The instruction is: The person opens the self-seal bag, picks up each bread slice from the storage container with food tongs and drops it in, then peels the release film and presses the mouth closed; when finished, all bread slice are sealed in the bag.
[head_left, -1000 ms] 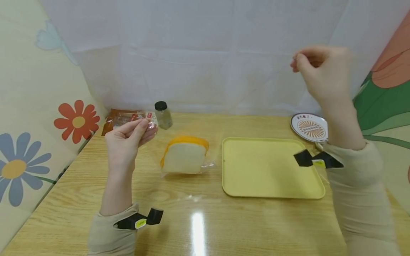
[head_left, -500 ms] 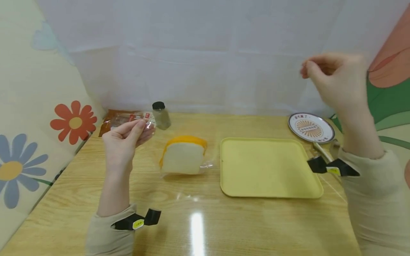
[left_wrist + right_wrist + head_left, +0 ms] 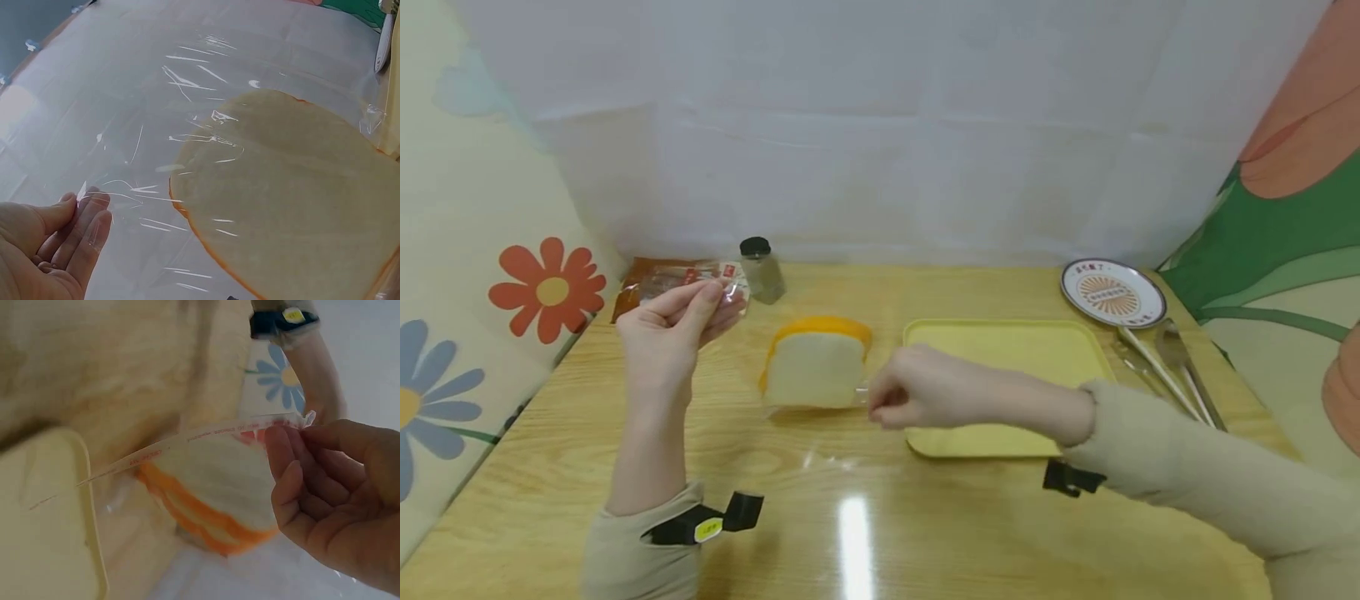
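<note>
A pale bread slice [image 3: 816, 371] with an orange crust lies on the wooden table, left of the tray. Clear plastic film [image 3: 212, 134] creases in front of it in the left wrist view. My left hand [image 3: 670, 333], raised left of the bread, pinches the film between thumb and fingers. Just right of the bread is my right hand [image 3: 925, 387], over the tray's left edge. Between thumb and fingers it pinches a narrow clear strip [image 3: 206, 433] with red print, trailing toward the tray in the right wrist view. The film's full outline is too transparent to follow.
A yellow tray [image 3: 992, 333] lies under the right forearm. Behind it on the right are a round printed plate [image 3: 1112, 292] and long-handled metal utensils [image 3: 1176, 346]. A brown packet [image 3: 643, 279] and a black-capped bottle [image 3: 763, 279] stand at the back left.
My right hand has come down and left from high at the upper right to beside the bread. My left hand keeps its pinch nearly in place. The view has shifted slightly right.
</note>
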{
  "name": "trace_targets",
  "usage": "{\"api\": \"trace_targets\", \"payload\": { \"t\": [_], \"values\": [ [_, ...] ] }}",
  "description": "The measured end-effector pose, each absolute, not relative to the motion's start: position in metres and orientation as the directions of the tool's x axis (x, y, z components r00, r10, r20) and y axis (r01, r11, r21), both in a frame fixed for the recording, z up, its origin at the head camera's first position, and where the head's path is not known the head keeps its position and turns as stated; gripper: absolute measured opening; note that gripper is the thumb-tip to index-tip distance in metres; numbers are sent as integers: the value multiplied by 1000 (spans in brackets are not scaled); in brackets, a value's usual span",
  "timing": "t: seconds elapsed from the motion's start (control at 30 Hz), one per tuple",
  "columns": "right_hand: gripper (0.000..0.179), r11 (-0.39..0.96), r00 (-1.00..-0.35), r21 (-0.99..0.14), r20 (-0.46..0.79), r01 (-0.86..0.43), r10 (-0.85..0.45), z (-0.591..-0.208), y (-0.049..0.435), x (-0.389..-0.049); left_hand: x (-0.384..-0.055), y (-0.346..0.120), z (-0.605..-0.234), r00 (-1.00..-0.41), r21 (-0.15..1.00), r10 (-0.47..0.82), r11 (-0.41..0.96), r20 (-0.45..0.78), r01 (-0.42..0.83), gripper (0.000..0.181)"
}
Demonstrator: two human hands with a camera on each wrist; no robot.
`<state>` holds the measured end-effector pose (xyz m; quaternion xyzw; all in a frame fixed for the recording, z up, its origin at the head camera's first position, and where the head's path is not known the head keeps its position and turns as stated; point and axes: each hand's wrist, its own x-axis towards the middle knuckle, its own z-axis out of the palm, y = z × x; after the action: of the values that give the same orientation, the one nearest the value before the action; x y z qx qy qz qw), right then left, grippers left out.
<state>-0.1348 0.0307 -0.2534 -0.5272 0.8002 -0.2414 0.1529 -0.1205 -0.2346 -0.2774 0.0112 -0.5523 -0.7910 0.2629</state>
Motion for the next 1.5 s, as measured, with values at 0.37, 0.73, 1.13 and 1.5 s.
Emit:
{"api": "trace_targets", "payload": {
  "t": [0.37, 0.73, 1.13, 1.5],
  "values": [
    [17, 474, -432, -681, -249, -558, -867, -328, -37, -109, -119, -237, -276, -871, 884, -411, -254, 268, 392, 21],
    [9, 376, -370, -458, -108, -805, -923, -344, -55, -117, -117, -238, -277, -864, 882, -419, -243, 280, 404, 22],
    [23, 383, -387, -125, 4, -915, -922, -317, -38, -107, -117, -236, -275, -882, 902, -385, -216, 273, 373, 22],
    [11, 198, -684, -705, 516, -681, -516, -251, 35, -137, -118, -236, -275, -875, 892, -397, -234, 276, 388, 17]
  ]
}}
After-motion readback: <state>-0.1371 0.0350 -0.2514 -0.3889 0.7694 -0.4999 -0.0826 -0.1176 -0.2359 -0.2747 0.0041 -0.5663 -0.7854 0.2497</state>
